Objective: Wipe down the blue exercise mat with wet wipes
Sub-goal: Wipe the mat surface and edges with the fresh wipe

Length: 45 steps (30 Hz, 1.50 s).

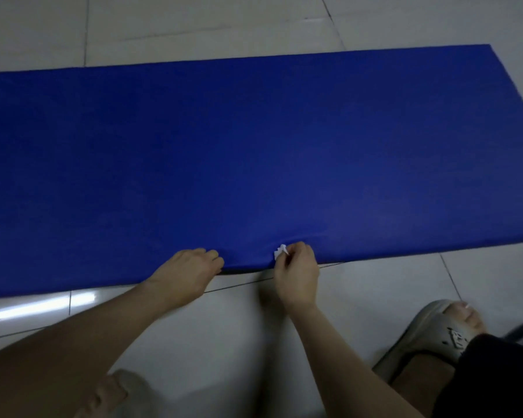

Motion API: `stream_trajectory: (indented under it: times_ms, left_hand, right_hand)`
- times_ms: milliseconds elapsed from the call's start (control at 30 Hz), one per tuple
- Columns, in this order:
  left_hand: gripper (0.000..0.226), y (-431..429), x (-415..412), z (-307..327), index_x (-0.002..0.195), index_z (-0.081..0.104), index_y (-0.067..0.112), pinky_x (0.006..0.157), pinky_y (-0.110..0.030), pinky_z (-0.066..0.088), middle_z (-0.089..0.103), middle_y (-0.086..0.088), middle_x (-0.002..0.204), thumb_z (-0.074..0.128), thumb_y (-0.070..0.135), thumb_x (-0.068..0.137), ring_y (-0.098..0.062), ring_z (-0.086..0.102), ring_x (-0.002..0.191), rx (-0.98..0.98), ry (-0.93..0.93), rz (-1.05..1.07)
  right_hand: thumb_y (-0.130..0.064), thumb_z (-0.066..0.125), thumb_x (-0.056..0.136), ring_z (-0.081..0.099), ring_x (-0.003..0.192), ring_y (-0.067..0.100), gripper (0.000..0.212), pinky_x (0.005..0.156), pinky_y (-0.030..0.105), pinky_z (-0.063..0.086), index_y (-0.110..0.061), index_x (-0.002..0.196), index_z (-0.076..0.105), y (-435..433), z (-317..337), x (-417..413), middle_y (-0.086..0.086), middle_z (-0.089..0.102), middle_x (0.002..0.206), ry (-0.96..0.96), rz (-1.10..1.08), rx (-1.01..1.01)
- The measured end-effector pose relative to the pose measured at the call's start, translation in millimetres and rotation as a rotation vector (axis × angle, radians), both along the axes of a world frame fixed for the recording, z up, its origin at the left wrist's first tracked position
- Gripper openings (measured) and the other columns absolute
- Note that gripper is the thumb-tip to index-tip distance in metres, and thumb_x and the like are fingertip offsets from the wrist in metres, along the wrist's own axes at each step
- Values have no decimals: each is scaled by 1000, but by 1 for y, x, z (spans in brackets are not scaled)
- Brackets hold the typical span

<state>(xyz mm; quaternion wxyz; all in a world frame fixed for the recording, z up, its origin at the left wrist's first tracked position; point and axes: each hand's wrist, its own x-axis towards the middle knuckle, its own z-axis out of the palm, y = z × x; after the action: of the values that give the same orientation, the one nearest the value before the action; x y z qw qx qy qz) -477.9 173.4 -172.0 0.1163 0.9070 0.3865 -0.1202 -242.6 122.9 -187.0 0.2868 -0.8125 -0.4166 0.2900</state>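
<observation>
Blue mat [254,146] lies flat across the tiled floor [375,297]. Left hand [191,273] has its fingers curled over the mat's near edge, which is raised slightly. Right hand [296,267] pinches a small bunched wet wipe [280,251] against the same edge. No damp streaks are discernible, so how much has been wiped cannot be told. Judged: edge wiping under way.

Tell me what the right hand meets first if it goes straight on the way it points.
Only the blue mat: the right hand, pinching a wet wipe at the near edge, points across its bare surface; beyond seems just floor.
</observation>
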Motion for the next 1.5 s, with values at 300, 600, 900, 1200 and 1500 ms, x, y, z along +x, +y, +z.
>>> stream_trajectory:
  times_ms: [300, 600, 900, 1200, 1500]
  left_hand:
    - [7, -24, -82, 4, 92, 59, 17, 54, -35, 47, 42, 6, 81, 60, 14, 98, -16, 49, 65, -33, 167, 285]
    - [42, -3, -32, 26, 95, 46, 24, 64, -30, 44, 44, 7, 95, 60, 62, 88, -11, 50, 76, -286, 87, 454]
    - [56, 33, 0, 17, 134, 39, 15, 77, -31, 43, 38, -4, 118, 62, 48, 94, -22, 49, 98, -557, 370, 471]
    - [65, 28, -1, 8, 140, 36, 14, 77, -30, 43, 40, -11, 136, 61, 52, 95, -24, 53, 104, -474, 389, 446]
    - [56, 30, 4, 14, 134, 39, 16, 83, -31, 46, 42, -8, 130, 60, 50, 96, -21, 50, 101, -501, 402, 452]
  right_hand:
    - [-27, 54, 101, 56, 86, 22, 18, 76, 31, 44, -11, 101, 61, -2, -3, -90, 6, 55, 103, -25, 354, 24]
    - [-16, 73, 85, 55, 59, 26, 16, 50, 29, 34, -10, 79, 59, -2, -14, -104, 7, 55, 77, -259, 529, 76]
    - [-24, 66, 96, 59, 67, 28, 19, 59, 35, 46, -11, 82, 61, 0, -21, 11, 6, 63, 84, -294, 144, 102]
    - [-12, 74, 88, 54, 58, 21, 24, 54, 26, 32, -14, 77, 53, -21, -24, -98, 4, 57, 74, -115, 211, 131]
    - [-27, 58, 100, 64, 85, 25, 18, 71, 35, 48, -14, 88, 56, 3, -17, 3, 5, 64, 94, -154, 51, 37]
